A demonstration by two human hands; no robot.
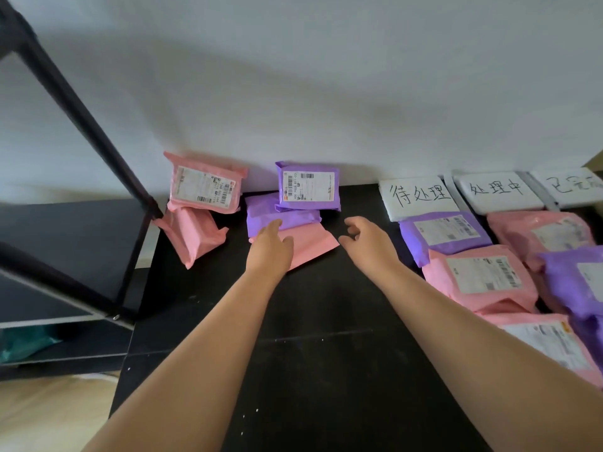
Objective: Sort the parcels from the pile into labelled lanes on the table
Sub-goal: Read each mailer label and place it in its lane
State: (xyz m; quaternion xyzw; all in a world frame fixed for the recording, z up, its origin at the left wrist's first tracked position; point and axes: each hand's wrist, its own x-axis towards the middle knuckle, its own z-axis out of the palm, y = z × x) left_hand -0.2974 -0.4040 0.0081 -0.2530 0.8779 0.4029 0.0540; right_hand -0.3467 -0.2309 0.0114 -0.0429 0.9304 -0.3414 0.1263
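Note:
A small pile sits against the wall: a purple parcel with a label leans on top, a plain purple parcel lies under it, and a plain pink parcel lies in front. My left hand rests flat with straight fingers on the pink and lower purple parcels. My right hand hovers just right of the pink parcel, fingers loosely spread, holding nothing. Two more pink parcels lean at the left. Three white lane labels with handwriting line the back right, with sorted parcels below them.
The black table carries everything. A black metal frame and a lower black shelf stand to the left. A white wall runs behind the parcels. Pink and purple parcels crowd the right edge.

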